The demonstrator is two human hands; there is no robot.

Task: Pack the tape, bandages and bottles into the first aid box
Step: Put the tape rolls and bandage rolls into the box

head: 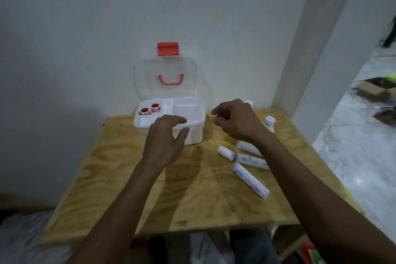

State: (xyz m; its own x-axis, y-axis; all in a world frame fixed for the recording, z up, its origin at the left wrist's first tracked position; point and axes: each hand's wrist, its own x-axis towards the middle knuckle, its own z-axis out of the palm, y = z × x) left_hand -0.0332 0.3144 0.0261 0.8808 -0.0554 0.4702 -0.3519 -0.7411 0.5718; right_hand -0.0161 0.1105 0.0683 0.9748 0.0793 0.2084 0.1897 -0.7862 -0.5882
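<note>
Plywood table (120,178) against a white wall. First aid box (192,133) stands at its far edge, clear lid (147,83) tipped up against the wall, red latch (168,49) on top, red handle (170,79) showing through. Two tape rolls (149,109) with red cores sit side by side in the box's rear left compartment. Left hand (166,141) hovers over the box's front rim, fingers loosely spread, holding nothing. Right hand (233,120) hangs just right of the box, fingers curled narrow, empty as far as visible. Three bandages (250,180) lie on the table to the right. Bottles (269,123) stand and lie behind the right forearm, partly hidden.
</note>
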